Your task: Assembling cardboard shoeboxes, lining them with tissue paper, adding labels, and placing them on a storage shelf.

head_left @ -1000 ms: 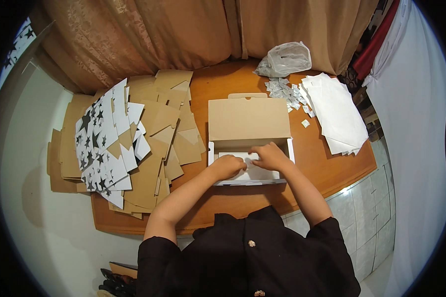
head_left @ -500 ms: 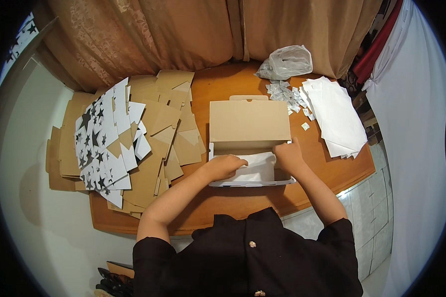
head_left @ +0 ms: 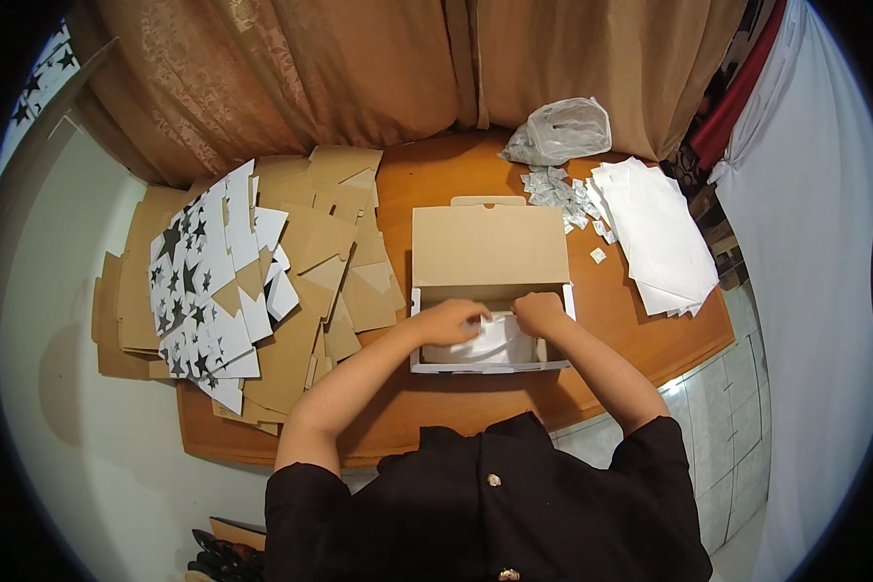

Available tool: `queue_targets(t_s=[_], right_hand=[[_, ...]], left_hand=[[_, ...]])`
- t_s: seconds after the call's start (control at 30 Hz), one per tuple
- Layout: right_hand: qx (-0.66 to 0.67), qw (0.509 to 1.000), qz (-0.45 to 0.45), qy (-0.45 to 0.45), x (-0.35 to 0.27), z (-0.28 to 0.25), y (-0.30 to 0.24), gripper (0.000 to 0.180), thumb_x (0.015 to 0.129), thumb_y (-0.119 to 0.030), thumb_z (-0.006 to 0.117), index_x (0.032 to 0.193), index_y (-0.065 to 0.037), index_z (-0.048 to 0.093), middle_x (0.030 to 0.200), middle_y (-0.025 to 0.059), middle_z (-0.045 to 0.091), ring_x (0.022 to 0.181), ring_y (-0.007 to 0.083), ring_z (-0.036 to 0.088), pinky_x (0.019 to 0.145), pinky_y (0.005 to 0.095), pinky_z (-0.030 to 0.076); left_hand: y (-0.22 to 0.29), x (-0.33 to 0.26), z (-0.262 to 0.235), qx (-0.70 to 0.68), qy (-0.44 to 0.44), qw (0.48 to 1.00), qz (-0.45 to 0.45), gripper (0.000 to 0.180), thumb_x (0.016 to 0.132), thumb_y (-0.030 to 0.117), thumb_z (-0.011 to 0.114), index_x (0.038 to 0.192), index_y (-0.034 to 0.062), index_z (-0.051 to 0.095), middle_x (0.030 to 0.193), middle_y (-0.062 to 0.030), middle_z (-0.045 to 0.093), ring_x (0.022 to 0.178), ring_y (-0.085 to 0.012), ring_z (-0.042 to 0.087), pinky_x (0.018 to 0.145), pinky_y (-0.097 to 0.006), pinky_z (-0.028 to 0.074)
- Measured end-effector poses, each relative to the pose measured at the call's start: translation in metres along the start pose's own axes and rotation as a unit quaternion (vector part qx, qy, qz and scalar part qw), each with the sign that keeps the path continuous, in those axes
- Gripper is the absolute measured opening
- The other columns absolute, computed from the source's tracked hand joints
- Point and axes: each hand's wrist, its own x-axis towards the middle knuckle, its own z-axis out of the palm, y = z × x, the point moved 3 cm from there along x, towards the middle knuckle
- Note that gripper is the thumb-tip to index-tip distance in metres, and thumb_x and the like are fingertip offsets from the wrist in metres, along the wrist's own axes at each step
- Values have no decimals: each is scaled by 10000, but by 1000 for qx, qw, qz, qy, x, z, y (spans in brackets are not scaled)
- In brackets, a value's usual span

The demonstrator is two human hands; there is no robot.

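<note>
Both hands are down in the open box (head_left: 491, 291) at the middle of the tabletop (head_left: 436, 184), and they sit close together. The left hand (head_left: 453, 321) comes in from the lower left with the forearm stretched long across the wood, knuckles up, fingers curled onto the white paper (head_left: 500, 344) lying inside the box; its grip is pressed on that paper, though whether it pinches it cannot be told from here. The right hand (head_left: 540, 313) angles in from the lower right, fingers bent down at the back edge of the same paper, touching it, its grip likewise too hidden to call. The two hands are just beside each other, nearly thumb to thumb.

The box's brown lid (head_left: 490, 244) stands open behind them, lying back toward the curtain (head_left: 359, 68).

To the person's left, a wide heap of flat cardboard pieces (head_left: 320, 262) covers that end of the tabletop, with star-printed sheets (head_left: 209, 291) fanned over it. To the right, a stack of white sheets (head_left: 655, 233) lies near the edge, small silvery packets (head_left: 558, 191) scattered beside it, and a crumpled clear plastic bag (head_left: 563, 129) at the back. Pale floor tiles (head_left: 737, 427) show beyond the right edge.
</note>
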Motion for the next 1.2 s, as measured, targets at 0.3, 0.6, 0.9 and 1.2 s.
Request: queue_targets(t_s=[0.3, 0.6, 0.9, 1.2], right_hand=[[-48, 997, 12, 52, -16, -7, 5, 148, 745, -97, 561, 853, -44, 648, 773, 168, 658, 719, 312, 660, 608, 408, 520], [323, 926, -25, 193, -25, -57, -15, 141, 824, -223, 561, 879, -96, 587, 734, 128, 647, 684, 302, 640, 608, 420, 490], [143, 965, -22, 221, -23, -12, -17, 212, 789, -233, 597, 935, -79, 603, 881, 122, 613, 784, 296, 624, 666, 404, 483], [351, 787, 168, 480, -24, -21, 69, 397, 825, -242, 560, 1144, -11, 515, 1064, 180, 570, 1040, 288, 526, 870, 353, 413]], left_hand=[[-42, 10, 14, 235, -211, 917, -245, 426, 823, 266, 579, 1190, 62, 506, 1169, -151, 546, 1081, -314, 528, 845, -450, 446], [-3, 4, 14, 318, -42, 946, -58, 385, 724, 392, 683, 984, 123, 592, 989, -77, 565, 940, -262, 557, 769, -405, 425], [0, -11, 11, 354, -9, 933, -70, 326, 707, 393, 692, 902, 140, 623, 894, -45, 589, 910, -240, 560, 761, -380, 406], [-12, -29, -48, 105, 552, 811, -163, 494, 769, 216, 642, 1198, 28, 486, 1163, -171, 521, 1118, -317, 467, 928, -404, 361]])
